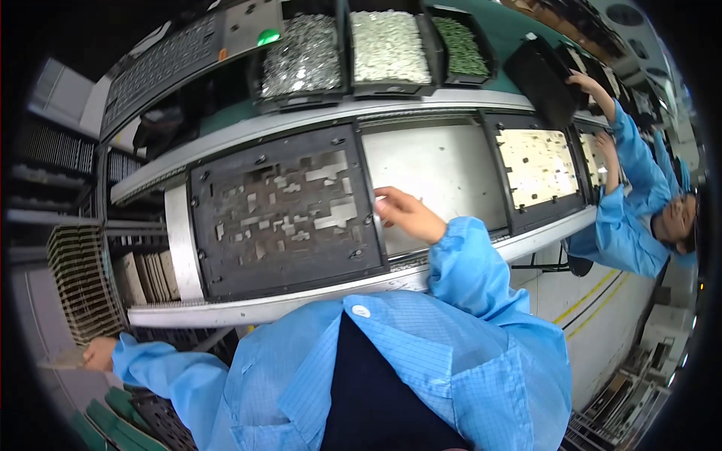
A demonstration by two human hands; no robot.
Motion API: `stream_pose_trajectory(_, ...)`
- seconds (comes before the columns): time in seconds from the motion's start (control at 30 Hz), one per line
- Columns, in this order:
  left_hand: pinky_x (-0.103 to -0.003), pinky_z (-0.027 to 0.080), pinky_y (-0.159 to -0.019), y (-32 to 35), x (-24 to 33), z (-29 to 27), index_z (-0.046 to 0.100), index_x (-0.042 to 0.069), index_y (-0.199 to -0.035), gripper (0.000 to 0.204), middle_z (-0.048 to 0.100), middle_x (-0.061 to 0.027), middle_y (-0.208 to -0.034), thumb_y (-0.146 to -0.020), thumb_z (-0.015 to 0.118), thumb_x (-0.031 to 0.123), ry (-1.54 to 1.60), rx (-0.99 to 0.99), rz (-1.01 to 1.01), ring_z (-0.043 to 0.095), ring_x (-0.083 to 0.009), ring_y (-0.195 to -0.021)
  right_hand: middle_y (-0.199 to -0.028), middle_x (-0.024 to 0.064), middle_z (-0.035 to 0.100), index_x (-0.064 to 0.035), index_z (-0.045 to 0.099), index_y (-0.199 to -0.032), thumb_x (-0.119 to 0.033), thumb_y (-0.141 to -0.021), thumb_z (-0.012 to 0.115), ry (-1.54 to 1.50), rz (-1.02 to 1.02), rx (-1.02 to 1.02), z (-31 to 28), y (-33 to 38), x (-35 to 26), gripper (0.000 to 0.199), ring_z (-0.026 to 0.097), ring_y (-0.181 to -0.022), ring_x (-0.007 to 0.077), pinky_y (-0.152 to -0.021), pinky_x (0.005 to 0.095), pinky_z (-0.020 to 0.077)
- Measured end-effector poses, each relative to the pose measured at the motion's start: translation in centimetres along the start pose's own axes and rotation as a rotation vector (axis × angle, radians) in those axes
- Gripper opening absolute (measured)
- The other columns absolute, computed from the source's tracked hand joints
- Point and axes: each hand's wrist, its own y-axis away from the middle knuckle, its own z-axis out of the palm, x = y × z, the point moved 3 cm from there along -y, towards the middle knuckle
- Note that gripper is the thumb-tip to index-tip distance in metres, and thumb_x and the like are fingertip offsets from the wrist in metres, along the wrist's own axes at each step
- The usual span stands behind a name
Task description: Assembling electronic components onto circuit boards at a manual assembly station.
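The right hand (406, 214) reaches over the near edge of the long belt (444, 169) and touches the right edge of the dark tray (282, 210). Its fingers are bent, and something small and pale shows at the fingertips, but I cannot tell if they grip it. The dark tray lies flat on the belt, near its left end, and it has many odd-shaped holes cut in it.

The left hand (98, 353) is far down at the left, away from the belt. It is closed on a thin flat card (64, 359).

I think a few things could go wrong. The card is held only by one end, so it could slip or bend. If the right hand pushes the tray edge, the tray could slide crooked on the belt. The blue sleeve hangs low over the near rail and could catch on it.

Behind the belt, along its far edge, sit three bins: one with shiny silver bits (301, 56), one with white bits (389, 46) and one with green bits (460, 45). To get to them, a hand must go over the tray.

At the right end of the belt lies another tray with a pale board (538, 165). A co-worker (624, 218) in a blue coat works there, with one hand lifting a black tray (543, 75). A rack of boards (83, 282) stands below the left end.
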Motion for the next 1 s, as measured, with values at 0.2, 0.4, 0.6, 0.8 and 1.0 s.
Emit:
stream_pose_trajectory(0.2, -0.050, 0.043, -0.050, 2.0, 7.5, -8.9, 0.051, -0.005, -0.068, 0.044, 0.056, -0.0220, -0.061, -0.095, 0.056, 0.030, 0.227, 0.242, 0.266, 0.052, -0.0398, -0.051, -0.114, 0.0205, 0.062, -0.0029, 0.029, -0.142, -0.029, -0.097, 0.058, 0.024, -0.155, -0.067, 0.7, -0.2, 0.3, 0.060, 0.062, -0.097, 0.0249, -0.086, 0.0353, 0.0493)
stream_pose_trajectory(0.4, -0.040, 0.057, -0.060, 4.5, 13.6, -15.2, 0.055, -0.015, -0.075, 0.038, 0.064, -0.0188, -0.079, -0.100, 0.049, 0.013, 1.036, -0.041, 0.354, 0.063, -0.0271, -0.068, -0.131, 0.0208, 0.053, -0.0018, 0.018, -0.147, -0.012, -0.093, 0.062, 0.016, -0.141, -0.262, 1.2, 0.4, -1.1, 0.071, 0.052, -0.118, 0.0246, -0.095, 0.0328, 0.0452)
stream_pose_trajectory(0.6, -0.032, 0.056, -0.078, 11.5, 19.4, -14.7, 0.033, -0.003, -0.139, 0.047, 0.055, -0.0181, -0.127, -0.097, 0.051, 0.007, 1.378, -1.312, -0.241, 0.064, -0.0231, -0.096, -0.126, 0.0215, 0.054, 0.0027, 0.034, -0.138, -0.006, -0.084, 0.065, -0.015, -0.146, -0.165, -0.1, 0.9, -0.6, 0.063, 0.056, -0.114, 0.0287, -0.092, 0.0366, 0.0490)
stream_pose_trajectory(0.8, -0.020, 0.049, -0.071, 21.3, 24.1, -14.3, 0.037, 0.005, -0.139, 0.050, 0.064, -0.0081, -0.112, -0.093, 0.056, 0.006, 1.338, -2.176, -0.214, 0.063, -0.0102, -0.086, -0.142, 0.0154, 0.044, -0.0020, 0.029, -0.147, -0.015, -0.094, 0.061, 0.389, -0.329, 0.221, -7.7, 2.8, -1.4, 0.063, 0.044, -0.130, 0.0240, -0.101, 0.0356, 0.0418)
stream_pose_trajectory(1.0, -0.017, 0.047, -0.066, 26.4, 23.8, -13.3, 0.038, 0.006, -0.139, 0.051, 0.068, -0.0042, -0.099, -0.092, 0.058, 0.007, 1.159, -2.407, -0.184, 0.062, -0.0052, -0.079, -0.139, 0.0168, 0.047, -0.0101, 0.026, -0.150, -0.017, -0.100, 0.050, 0.164, -0.453, 0.098, -5.2, -1.1, -8.7, 0.056, 0.049, -0.124, 0.0225, -0.102, 0.0337, 0.0421)
